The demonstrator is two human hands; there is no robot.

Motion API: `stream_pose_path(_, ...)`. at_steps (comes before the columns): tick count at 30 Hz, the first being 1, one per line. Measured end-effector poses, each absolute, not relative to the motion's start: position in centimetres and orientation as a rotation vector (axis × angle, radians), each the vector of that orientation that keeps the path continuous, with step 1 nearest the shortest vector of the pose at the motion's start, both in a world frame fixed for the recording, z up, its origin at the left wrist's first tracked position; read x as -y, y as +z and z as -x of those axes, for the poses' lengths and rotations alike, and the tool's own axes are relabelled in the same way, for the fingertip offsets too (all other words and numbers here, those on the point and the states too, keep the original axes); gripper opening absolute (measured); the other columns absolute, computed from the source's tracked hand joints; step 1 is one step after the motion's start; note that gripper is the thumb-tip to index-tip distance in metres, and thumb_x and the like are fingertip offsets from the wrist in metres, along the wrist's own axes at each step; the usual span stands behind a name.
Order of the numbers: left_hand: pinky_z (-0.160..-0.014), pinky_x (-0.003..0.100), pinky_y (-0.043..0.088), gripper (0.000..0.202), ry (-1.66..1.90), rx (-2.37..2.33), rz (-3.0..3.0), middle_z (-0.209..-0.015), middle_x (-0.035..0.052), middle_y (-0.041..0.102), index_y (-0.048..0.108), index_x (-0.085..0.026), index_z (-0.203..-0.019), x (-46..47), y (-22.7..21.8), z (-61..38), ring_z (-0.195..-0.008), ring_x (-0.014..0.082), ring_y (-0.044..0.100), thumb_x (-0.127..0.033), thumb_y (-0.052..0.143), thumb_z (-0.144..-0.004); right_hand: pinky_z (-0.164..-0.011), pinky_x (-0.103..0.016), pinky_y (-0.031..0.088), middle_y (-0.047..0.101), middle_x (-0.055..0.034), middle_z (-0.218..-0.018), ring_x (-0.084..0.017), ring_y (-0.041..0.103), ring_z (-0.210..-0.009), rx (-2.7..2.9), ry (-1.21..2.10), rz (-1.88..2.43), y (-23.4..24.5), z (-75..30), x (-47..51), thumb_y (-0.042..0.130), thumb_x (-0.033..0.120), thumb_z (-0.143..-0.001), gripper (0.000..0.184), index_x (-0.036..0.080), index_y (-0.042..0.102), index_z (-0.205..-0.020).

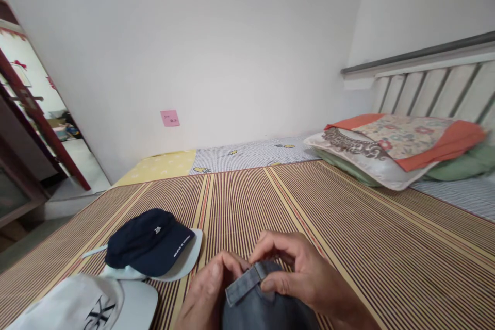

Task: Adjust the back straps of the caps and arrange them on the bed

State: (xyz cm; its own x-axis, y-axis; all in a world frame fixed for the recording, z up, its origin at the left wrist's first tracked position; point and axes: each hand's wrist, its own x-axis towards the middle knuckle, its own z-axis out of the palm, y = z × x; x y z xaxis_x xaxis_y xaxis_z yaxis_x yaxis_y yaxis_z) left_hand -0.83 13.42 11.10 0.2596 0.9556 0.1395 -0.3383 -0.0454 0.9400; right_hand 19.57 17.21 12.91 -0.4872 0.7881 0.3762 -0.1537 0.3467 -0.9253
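Observation:
At the bottom centre I hold a grey-blue denim cap (263,312) with both hands. My left hand (209,289) grips its left side, thumb pressed near the adjusting strap (244,283). My right hand (299,270) is curled over the top, fingers pinching the strap at its buckle end. To the left, a navy cap (149,241) lies stacked on a pale blue cap (181,267), and a white cap with a black logo (77,307) lies at the bottom left corner. All rest on a striped bamboo mat (348,227).
The bamboo mat covers a bed against a white wall. Pillows (386,152) are piled at the right by a slatted headboard (433,87). A pink note (170,118) sticks on the wall. A doorway with a dark red frame (34,113) opens at the left.

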Motion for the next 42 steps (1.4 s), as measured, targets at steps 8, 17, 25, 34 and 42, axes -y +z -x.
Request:
stream_pose_path(8, -0.076, 0.028, 0.041, 0.034, 1.168, -0.754, -1.228, -0.091, 0.0042, 0.063, 0.068, -0.020, -0.083, -12.9, 11.7, 1.2, -0.084, 0.0185, 0.053, -0.052, 0.075, -0.088, -0.077, -0.032, 0.044, 0.067, -0.0010, -0.090, -0.017, 0.059, -0.084, 1.758, 1.169, 0.488, 12.7, -19.5, -17.7, 0.085, 0.053, -0.081, 0.035, 0.023, 0.080, -0.098)
stream_pose_path(17, -0.070, 0.024, 0.041, 0.035, 1.201, -0.871, -1.127, -0.080, 0.0016, 0.063, 0.064, -0.018, -0.074, -13.2, 11.3, 0.7, -0.077, 0.0155, 0.054, -0.045, 0.086, -0.078, -0.079, -0.033, 0.044, 0.067, -0.0018, -0.093, -0.018, 0.061, -0.087, 1.813, 1.152, 0.494, 12.6, -19.4, -17.4, 0.083, 0.051, -0.083, 0.033, 0.023, 0.080, -0.100)
stream_pose_path(25, -0.068, 0.024, 0.044, 0.038, 1.242, -0.931, -1.189, -0.075, 0.0014, 0.063, 0.061, -0.019, -0.069, -13.5, 10.9, 0.4, -0.072, 0.0154, 0.054, -0.046, 0.086, -0.078, -0.076, -0.033, 0.044, 0.067, -0.0022, -0.093, -0.019, 0.061, -0.086, 1.804, 1.171, 0.480, 12.4, -19.2, -17.7, 0.084, 0.055, -0.081, 0.037, 0.023, 0.081, -0.099)
stream_pose_path(34, -0.064, 0.021, 0.041, 0.034, 1.244, -0.903, -1.120, -0.073, -0.0006, 0.061, 0.067, -0.018, -0.073, -13.4, 11.2, 0.6, -0.071, 0.0136, 0.055, -0.044, 0.090, -0.075, -0.079, -0.033, 0.045, 0.067, -0.0010, -0.096, -0.017, 0.060, -0.087, 1.821, 1.157, 0.482, 12.3, -19.0, -17.7, 0.084, 0.046, -0.084, 0.027, 0.025, 0.080, -0.101)
stream_pose_path(42, -0.072, 0.024, 0.046, 0.033, 1.266, -0.889, -1.105, -0.080, 0.0026, 0.068, 0.070, -0.018, -0.075, -13.6, 10.5, 0.6, -0.079, 0.0172, 0.062, -0.043, 0.091, -0.074, -0.079, -0.032, 0.046, 0.068, -0.0010, -0.095, -0.017, 0.061, -0.087, 1.812, 1.143, 0.481, 12.2, -19.0, -17.8, 0.083, 0.043, -0.085, 0.025, 0.025, 0.080, -0.102)
